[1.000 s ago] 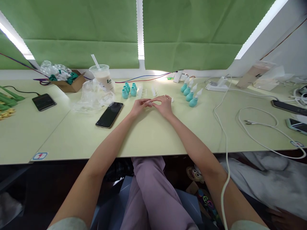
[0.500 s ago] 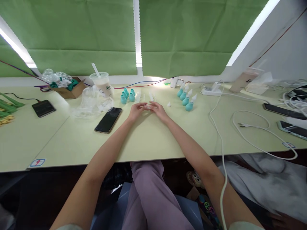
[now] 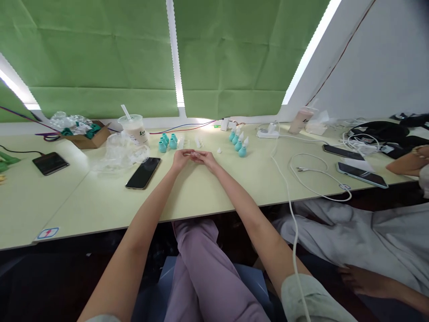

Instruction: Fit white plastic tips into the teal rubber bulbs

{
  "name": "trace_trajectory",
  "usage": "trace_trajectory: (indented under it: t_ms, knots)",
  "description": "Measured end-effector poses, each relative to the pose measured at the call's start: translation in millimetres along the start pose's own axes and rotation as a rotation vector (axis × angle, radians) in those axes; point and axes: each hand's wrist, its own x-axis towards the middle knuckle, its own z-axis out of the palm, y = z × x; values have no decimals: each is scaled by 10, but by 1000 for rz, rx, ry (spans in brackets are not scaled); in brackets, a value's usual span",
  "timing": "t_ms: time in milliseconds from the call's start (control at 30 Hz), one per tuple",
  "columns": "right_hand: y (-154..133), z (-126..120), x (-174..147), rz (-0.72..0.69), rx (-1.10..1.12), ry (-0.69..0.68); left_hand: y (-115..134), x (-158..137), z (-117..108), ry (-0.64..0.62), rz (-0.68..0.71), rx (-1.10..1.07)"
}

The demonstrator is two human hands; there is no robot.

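My left hand (image 3: 182,159) and my right hand (image 3: 207,160) meet above the table, fingers curled and fingertips together. A small clear piece (image 3: 194,155) is pinched between them; its exact kind is hidden by the fingers. Just beyond my left hand stand several turquoise bulb-shaped pieces (image 3: 163,146) with open necks. Clear plastic parts (image 3: 181,142) lie beside them, and more clear parts (image 3: 198,143) lie behind my right hand. A small white tip (image 3: 219,150) rests to the right. Farther right, turquoise bulbs (image 3: 241,151) with white pointed tips stand in a row.
A black phone (image 3: 143,173) lies left of my hands, near a plastic bag (image 3: 115,154), a drink cup (image 3: 134,129) and a cardboard box (image 3: 90,139). A white cable (image 3: 284,179) crosses the table and my right arm. Another person's arm (image 3: 407,161) rests at the right.
The view has turned to the right, so the table items appear shifted left. My hands stay together, with the fingertips closer. Another person's arm has come into view at the right.
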Motion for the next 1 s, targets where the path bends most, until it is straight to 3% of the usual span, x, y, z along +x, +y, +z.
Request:
trace_trajectory:
  t_ms: [333, 633, 800, 1000]
  knots:
    - [-27, 99, -68, -55, -35, 187, -98, -68, 86, 37, 96, -77]
    - [-47, 88, -48, -127, -29, 161, -127, -66, 104, 80, 57, -161]
    - [-51, 52, -47, -66, -55, 175, -152, -54, 113, 87, 30, -160]
    - [-91, 39, -78, -6, -85, 54, -125, -64, 83, 132, 60, -136]
